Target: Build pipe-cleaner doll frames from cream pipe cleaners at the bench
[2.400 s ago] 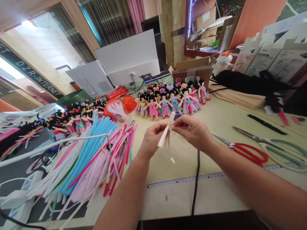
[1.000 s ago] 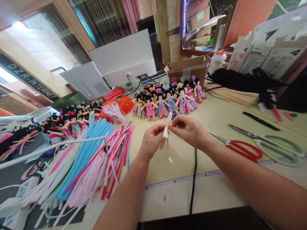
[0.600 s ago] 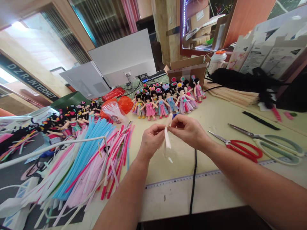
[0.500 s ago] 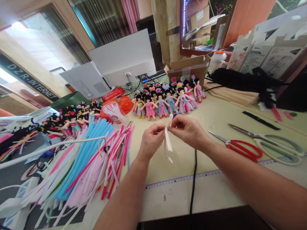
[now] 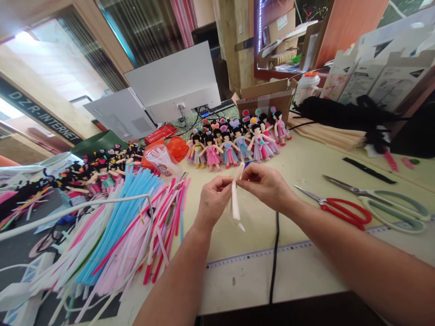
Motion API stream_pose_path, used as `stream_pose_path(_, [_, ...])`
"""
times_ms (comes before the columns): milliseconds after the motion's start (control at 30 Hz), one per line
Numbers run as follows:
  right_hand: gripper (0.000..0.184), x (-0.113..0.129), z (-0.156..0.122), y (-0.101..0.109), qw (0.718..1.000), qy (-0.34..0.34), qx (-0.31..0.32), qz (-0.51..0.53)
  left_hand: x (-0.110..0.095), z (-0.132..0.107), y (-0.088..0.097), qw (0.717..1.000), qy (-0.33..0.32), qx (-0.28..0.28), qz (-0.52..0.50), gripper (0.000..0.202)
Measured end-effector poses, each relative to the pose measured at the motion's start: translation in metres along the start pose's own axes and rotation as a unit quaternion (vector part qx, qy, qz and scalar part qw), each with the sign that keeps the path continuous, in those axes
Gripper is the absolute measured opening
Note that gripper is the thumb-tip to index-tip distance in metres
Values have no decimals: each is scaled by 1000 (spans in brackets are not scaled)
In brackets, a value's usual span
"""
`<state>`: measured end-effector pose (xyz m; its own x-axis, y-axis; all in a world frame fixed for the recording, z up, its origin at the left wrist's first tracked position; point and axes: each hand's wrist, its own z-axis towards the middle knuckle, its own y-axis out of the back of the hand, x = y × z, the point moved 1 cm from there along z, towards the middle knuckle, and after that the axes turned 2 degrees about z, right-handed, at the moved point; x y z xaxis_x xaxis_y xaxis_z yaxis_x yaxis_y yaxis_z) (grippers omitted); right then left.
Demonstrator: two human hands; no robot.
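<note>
My left hand (image 5: 212, 201) and my right hand (image 5: 267, 183) meet above the middle of the table, both pinching one pale cream pipe cleaner (image 5: 235, 203). Its upper end pokes out between my fingertips and its lower part hangs down toward the tabletop. Just behind my hands stand several small pipe-cleaner dolls (image 5: 234, 142) in pink and blue dresses. A big heap of blue, pink and white pipe cleaners (image 5: 122, 226) lies to the left of my left hand.
Red-handled scissors (image 5: 340, 210) and larger pale green scissors (image 5: 390, 203) lie at right. A black cable (image 5: 273, 258) crosses a ruler strip (image 5: 299, 249) near the front edge. More dolls (image 5: 102, 170), a plastic cup (image 5: 161, 163), a cardboard box (image 5: 268, 97) and monitors (image 5: 176, 81) stand behind.
The cream pipe cleaner's free lower end swung from slanting down-left to hanging nearly straight down. My hands stayed together at the same spot, shifting only slightly.
</note>
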<state>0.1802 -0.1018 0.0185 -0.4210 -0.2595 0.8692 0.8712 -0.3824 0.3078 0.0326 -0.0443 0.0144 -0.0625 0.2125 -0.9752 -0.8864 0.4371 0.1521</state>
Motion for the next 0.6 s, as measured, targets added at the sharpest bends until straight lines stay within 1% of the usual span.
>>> stream_pose_path(167, [21,-1,1,1,1000,-9,2,12,-12,-6,-1,999,5,3,32,20])
stream_pose_path(267, [20,-2,1,1,1000,-8,1,7,-17,-8,-3,1000,5,11,12,17])
stream_pose_path(400, [20,-2,1,1,1000,-13,-1,-1,-17,-7,-4,1000,17,10,-23,15])
stream_pose_path(600, [22,-1,1,2,1000,-18,-4,-3,-12,-5,-3,999,16,15,-38,19])
